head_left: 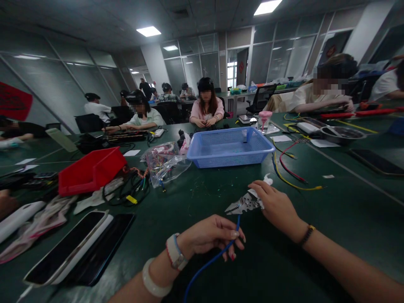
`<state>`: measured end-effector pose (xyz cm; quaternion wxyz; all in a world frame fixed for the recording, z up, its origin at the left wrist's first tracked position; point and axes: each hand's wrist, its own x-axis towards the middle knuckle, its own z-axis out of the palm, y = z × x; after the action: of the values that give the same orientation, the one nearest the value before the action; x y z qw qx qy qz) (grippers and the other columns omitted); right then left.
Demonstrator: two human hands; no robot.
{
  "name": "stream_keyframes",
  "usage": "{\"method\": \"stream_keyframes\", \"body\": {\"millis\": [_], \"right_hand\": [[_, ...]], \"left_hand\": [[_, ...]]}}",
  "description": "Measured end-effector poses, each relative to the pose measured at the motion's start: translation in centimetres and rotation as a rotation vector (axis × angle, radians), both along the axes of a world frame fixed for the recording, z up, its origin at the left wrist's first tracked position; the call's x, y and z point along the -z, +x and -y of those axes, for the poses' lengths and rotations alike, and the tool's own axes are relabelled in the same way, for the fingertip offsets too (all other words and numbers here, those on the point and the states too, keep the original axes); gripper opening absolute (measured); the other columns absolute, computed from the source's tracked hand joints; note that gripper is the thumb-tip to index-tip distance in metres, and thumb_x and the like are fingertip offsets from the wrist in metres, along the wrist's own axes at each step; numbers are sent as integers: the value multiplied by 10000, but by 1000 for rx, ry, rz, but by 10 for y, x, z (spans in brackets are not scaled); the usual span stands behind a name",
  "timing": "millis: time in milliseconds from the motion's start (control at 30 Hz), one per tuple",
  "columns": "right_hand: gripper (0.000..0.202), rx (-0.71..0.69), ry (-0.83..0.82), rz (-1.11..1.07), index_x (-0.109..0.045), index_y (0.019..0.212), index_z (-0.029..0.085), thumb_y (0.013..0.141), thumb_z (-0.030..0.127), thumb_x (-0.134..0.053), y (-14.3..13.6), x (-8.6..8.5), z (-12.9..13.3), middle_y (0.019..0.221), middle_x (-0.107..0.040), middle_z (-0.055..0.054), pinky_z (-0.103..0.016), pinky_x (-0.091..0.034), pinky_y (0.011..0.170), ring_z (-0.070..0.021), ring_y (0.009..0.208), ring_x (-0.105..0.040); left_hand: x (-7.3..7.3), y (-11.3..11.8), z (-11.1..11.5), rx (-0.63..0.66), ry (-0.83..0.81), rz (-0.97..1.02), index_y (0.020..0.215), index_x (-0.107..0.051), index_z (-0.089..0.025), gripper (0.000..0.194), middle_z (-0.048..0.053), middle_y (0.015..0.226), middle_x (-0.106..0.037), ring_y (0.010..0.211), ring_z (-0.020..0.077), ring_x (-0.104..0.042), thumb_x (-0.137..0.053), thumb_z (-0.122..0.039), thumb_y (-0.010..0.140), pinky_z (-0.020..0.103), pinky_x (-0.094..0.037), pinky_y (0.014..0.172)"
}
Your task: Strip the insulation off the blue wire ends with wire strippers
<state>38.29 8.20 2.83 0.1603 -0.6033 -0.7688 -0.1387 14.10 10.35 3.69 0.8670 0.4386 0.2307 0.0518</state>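
Observation:
A blue wire point(205, 266) is pinched between the thumb and fingers of my left hand point(217, 236). Its upper end reaches the jaws of metal wire strippers point(244, 205), and the rest curves down toward the bottom of the picture. My right hand point(273, 203) is wrapped round the handles of the strippers, which point left. White material, perhaps tissue or cloth, shows at the handles. Whether the jaws are closed on the wire I cannot tell. Small bits of debris lie on the green table point(208, 198) behind my hands.
A blue basket point(230, 158) stands ahead. To its left are a clear bag of wires point(167, 164) and a red bin point(91, 172). Phones point(67, 244) lie at front left. Loose coloured wires point(288, 168) lie right of the basket. Several people sit around the tables.

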Motion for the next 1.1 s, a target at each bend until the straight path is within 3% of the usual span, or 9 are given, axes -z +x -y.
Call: {"method": "stream_keyframes", "body": {"millis": [233,467,900,1100], "right_hand": [[721,-16,-20,-72,-401,1343,140,652,-61,-363,-10,8,1,1368,-495,-130,-341,-535,875,-227,1119,-585],[716,-70,40,-62,-377,1349,91,650,-61,-375,-17,13,2,1342,-500,-178,-400,-473,985,-254,1195,-528],[471,8,55,18,-441,1234,86,769,15,-415,-22,14,5,1190,-561,-181,-324,-547,750,-228,930,-623],[512,18,59,-106,-381,1285,127,781,39,-412,-22,13,5,1263,-510,-178,-355,-550,793,-254,1063,-579]], "left_hand": [[0,5,5,-160,62,-77,876,-690,-81,254,56,770,-684,559,109,-639,-752,-272,721,219,-513,537],[3,8,8,-241,75,-83,878,-681,-71,283,60,763,-685,561,110,-647,-764,-280,706,206,-498,540],[-2,9,10,-256,30,-34,856,-659,-84,255,40,732,-680,585,122,-661,-774,-257,709,227,-527,579],[-4,8,9,-227,8,-13,864,-652,-78,242,49,736,-676,600,124,-667,-757,-250,730,221,-536,570]]}}
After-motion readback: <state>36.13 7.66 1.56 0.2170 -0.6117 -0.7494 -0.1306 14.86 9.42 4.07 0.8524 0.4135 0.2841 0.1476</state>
